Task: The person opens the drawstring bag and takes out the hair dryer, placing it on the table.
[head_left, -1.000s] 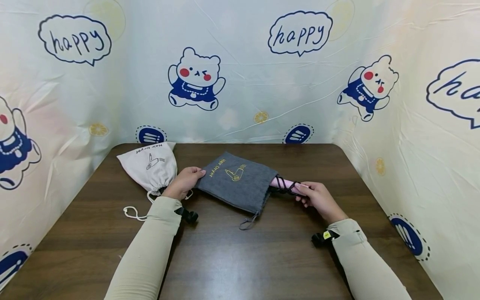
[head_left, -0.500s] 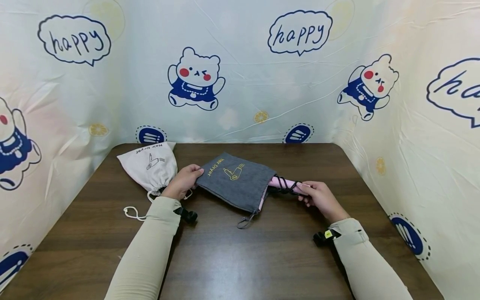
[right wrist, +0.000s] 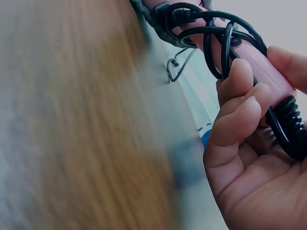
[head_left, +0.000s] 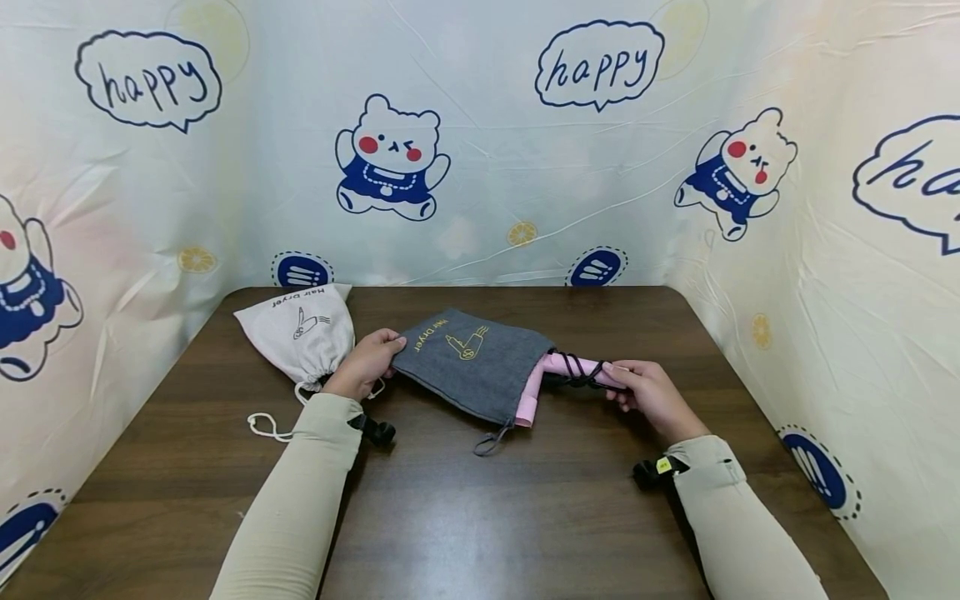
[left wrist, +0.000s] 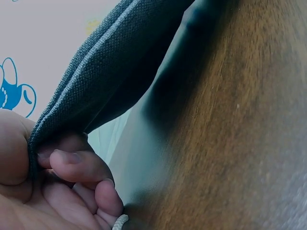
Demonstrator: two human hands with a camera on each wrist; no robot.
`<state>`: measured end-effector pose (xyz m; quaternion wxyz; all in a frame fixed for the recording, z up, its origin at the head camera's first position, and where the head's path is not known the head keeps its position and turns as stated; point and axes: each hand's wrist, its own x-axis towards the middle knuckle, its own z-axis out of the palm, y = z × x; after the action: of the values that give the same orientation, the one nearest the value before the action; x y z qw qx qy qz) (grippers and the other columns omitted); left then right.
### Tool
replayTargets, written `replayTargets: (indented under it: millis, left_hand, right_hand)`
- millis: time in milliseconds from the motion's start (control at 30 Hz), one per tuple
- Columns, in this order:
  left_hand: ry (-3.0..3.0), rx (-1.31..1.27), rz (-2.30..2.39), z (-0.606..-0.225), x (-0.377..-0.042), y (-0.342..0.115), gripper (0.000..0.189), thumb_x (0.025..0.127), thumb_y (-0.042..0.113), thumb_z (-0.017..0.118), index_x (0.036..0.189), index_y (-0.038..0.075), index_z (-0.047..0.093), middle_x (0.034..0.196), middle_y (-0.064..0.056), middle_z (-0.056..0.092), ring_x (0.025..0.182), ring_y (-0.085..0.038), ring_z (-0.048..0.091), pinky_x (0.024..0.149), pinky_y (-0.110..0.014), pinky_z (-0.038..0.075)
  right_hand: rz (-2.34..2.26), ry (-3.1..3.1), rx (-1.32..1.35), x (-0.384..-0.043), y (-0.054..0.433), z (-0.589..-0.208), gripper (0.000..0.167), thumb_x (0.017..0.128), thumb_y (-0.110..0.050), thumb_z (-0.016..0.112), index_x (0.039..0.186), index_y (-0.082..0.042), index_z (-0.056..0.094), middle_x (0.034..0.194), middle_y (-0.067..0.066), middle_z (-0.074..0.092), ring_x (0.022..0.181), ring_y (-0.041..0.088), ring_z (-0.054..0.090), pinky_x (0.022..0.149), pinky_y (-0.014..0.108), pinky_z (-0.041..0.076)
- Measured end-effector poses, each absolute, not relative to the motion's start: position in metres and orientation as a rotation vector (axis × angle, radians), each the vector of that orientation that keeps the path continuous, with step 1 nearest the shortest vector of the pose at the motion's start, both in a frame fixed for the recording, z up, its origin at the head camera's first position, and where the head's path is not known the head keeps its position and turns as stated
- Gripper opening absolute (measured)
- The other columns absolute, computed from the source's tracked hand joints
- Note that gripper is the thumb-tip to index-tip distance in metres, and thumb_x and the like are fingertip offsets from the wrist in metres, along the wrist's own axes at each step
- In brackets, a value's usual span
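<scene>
A pink hair dryer [head_left: 528, 400] sticks partway out of the mouth of a dark grey drawstring bag [head_left: 480, 362] printed "Hair Dryer" in yellow. Its black cord [right wrist: 225, 36] is wound round the handle. My right hand [head_left: 654, 396] grips the handle's end between thumb and curled fingers. With my left hand [head_left: 367, 362] I pinch the bag's closed left corner; in the left wrist view the cloth [left wrist: 100, 67] passes between thumb and fingers. The rest of the dryer is hidden inside the bag.
A white drawstring bag [head_left: 303, 333], also marked "Hair Dryer", lies at the back left beside my left hand, its white cord [head_left: 268, 427] trailing on the brown table [head_left: 465, 533]. A printed curtain [head_left: 487, 167] stands behind and at both sides.
My right hand has moved a little to the right, drawing the hair dryer further out, so a second pink part now shows at the bag's mouth. The left hand has barely moved.
</scene>
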<state>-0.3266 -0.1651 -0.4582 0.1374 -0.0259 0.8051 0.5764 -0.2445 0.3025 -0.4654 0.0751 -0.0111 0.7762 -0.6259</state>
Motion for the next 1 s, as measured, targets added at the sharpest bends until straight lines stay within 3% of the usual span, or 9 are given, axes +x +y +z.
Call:
replayTargets:
  millis: [400,1000]
  left_hand:
    - [2.305,-0.057,1.666,-0.46,-0.327,-0.164,0.024,0.112,0.022,0.045,0.119,0.0,0.053,0.091,-0.003,0.046,0.067,-0.018,0.046,0.07,-0.035,0.041]
    - [2.344,-0.019,1.641,-0.461,-0.328,-0.169,0.028,0.111,0.027,0.047,0.127,0.004,0.055,0.107,-0.007,0.049,0.079,-0.021,0.049,0.073,-0.038,0.045]
  right_hand:
    - [-1.924,2.29,-0.013,-0.245,0.314,-0.464,0.036,0.102,-0.034,0.065,0.103,0.001,0.069,0.072,0.003,0.064,0.06,0.011,0.053,0.055,0.026,0.048]
    - [-1.896,2.241,-0.11,-0.249,0.336,-0.465,0.025,0.104,-0.026,0.062,0.101,-0.004,0.072,0.069,-0.001,0.063,0.06,0.01,0.054,0.054,0.026,0.047]
